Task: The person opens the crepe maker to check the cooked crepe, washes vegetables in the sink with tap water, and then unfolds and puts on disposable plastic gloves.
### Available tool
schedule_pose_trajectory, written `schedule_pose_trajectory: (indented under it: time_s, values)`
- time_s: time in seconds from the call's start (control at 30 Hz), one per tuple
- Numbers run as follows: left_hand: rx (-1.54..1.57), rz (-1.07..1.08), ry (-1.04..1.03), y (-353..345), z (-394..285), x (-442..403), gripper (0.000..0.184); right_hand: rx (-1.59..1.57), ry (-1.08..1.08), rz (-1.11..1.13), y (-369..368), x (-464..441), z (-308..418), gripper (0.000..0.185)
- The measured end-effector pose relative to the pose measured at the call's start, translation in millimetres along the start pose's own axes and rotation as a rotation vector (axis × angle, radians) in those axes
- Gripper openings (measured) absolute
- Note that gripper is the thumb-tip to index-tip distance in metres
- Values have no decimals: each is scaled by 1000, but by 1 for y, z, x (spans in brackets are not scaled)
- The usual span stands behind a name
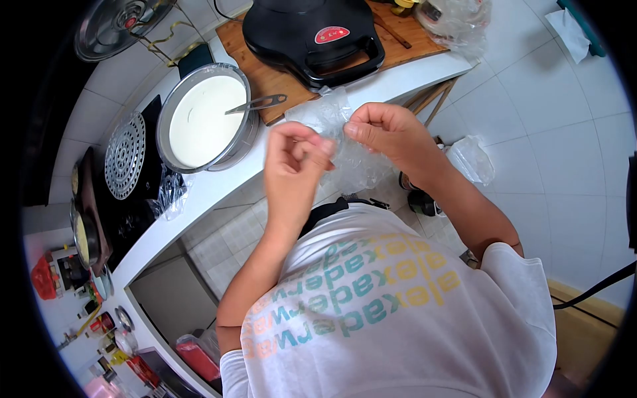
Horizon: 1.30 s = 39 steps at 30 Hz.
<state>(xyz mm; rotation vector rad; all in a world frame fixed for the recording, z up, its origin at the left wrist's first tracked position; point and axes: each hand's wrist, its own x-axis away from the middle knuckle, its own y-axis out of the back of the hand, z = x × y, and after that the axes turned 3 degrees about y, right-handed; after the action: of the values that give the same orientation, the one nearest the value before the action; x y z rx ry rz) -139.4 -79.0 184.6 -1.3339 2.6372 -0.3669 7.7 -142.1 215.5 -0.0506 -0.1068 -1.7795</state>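
Note:
My left hand (296,154) is raised before my chest, its fingers curled and the fingertips slightly blurred. Facing it, my right hand (385,131) pinches the upper part of a thin clear plastic bag (361,169), which hangs down between and below the hands. Whether my left fingertips hold any of the plastic is hard to make out. Left of the hands, a metal pot of white batter (204,123) stands on the counter, a slotted metal utensil (265,103) resting in it with its handle over the rim.
A black electric griddle (312,36) sits closed on a wooden board (265,83) beyond my hands. A perforated metal disc (125,155) lies on the black stove at left. Crumpled plastic (458,23) is at the board's right end. The white counter edge (219,189) curves toward me.

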Motion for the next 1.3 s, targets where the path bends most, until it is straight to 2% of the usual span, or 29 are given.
schedule_pose_trajectory:
  time_s: [0.17, 0.2, 0.43, 0.53, 0.83, 1.1, 1.3]
  values:
    - [18, 164, 128, -8, 3, 1, 17, -221, -30, 59, -8, 1, 0, 22]
    - [27, 159, 82, -7, 4, -1, 11, -236, -36, 73, -8, 2, 2, 22]
    - [46, 99, 109, -3, 1, -2, 8, -324, -114, 40, -3, 2, 2, 16]
    - [25, 96, 114, -3, -1, -2, 9, -235, -37, 84, 0, 3, -2, 11]
    - [-152, 96, 39, 0, 3, -1, 8, -242, -46, 90, 1, 2, -2, 9]
    - [-295, 57, -92, 0, 4, -1, 9, -277, -47, 48, -1, 2, -6, 5]
    - [-312, 48, -51, 3, 6, 3, 10, -260, 22, -37, -5, 3, -3, 8]
